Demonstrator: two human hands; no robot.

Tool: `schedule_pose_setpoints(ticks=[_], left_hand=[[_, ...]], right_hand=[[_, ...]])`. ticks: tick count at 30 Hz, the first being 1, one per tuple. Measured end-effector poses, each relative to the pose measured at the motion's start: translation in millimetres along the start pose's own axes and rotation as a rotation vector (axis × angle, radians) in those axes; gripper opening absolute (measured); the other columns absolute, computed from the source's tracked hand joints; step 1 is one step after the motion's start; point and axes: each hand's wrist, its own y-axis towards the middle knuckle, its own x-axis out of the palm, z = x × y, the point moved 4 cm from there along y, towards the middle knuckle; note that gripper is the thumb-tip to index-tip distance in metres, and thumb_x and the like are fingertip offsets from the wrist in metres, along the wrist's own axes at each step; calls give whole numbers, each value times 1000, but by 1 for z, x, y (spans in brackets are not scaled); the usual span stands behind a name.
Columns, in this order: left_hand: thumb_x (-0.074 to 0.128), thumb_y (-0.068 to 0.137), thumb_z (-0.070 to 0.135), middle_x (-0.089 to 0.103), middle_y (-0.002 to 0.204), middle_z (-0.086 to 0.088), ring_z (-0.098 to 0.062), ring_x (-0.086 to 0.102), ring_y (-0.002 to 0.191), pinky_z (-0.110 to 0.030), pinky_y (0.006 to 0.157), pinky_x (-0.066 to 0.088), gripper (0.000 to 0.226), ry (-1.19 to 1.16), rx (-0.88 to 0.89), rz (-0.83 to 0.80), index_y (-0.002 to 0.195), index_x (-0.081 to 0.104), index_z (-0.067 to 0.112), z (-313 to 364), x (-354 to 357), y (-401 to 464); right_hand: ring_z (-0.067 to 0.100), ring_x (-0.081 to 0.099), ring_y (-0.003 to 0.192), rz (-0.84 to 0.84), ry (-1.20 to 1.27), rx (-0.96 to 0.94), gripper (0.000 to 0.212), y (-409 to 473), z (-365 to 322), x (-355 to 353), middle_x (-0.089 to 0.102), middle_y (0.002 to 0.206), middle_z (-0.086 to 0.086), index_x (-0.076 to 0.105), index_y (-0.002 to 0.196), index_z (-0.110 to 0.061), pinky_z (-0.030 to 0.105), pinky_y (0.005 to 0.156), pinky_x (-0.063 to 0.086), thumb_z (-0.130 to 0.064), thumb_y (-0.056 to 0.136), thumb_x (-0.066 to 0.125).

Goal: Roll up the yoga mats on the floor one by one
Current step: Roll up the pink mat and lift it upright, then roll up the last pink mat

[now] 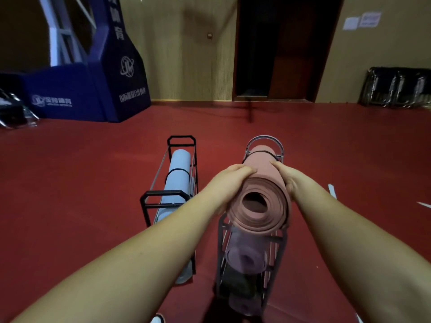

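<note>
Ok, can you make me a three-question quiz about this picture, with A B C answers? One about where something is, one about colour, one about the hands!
1. Where is the light blue mat?
A. in the left rack
B. flat on the floor
C. on a chair

2. What colour is the held mat?
A. green
B. pink
C. yellow

3. What are the left hand and right hand doing?
A. waving
B. hanging idle
C. gripping the pink roll

Answers: 1 A, it lies inside the wire frame; 2 B, the roll's coiled end is pink; 3 C, fingers curl around both sides.

Two mat racks (171, 199) on red floor (70, 183)
</note>
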Motion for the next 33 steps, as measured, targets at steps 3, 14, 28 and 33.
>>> schedule_pose_setpoints(ticks=[3, 14, 28, 33], left_hand=[[61, 91, 36, 71, 106, 2, -11, 66, 92, -25, 71, 51, 31, 11, -1, 18, 119, 67, 23, -2, 6, 24], [49, 98, 54, 59, 137, 4, -15, 53, 125, -27, 96, 37, 47, 204, 97, 82, 135, 59, 27, -20, 17, 71], [34, 100, 60, 54, 143, -11, -26, 48, 132, -28, 100, 35, 65, 464, 12, 151, 137, 55, 11, 7, -29, 2], [56, 93, 47, 68, 111, -20, -28, 65, 80, -32, 72, 51, 41, 324, -43, 270, 101, 66, 9, -23, -124, -87]], right_hand=[[33, 65, 84, 32, -6, -26, 69, 24, -12, -3, 72, 87, 20, 66, 105, -2, 43, 76, 53, -67, 81, 60], [36, 66, 90, -61, 18, -133, 66, 101, -37, -19, 70, 102, 23, 62, 118, -2, 42, 70, 52, -62, 92, 52], [29, 57, 109, 408, -369, -746, 33, -76, -65, 5, 63, 121, 13, 62, 115, -8, 31, 81, 39, -30, 92, 54], [20, 59, 103, 199, -408, -964, 25, -178, -27, 115, 66, 108, 2, 65, 112, -14, 31, 88, 43, -28, 94, 56]])
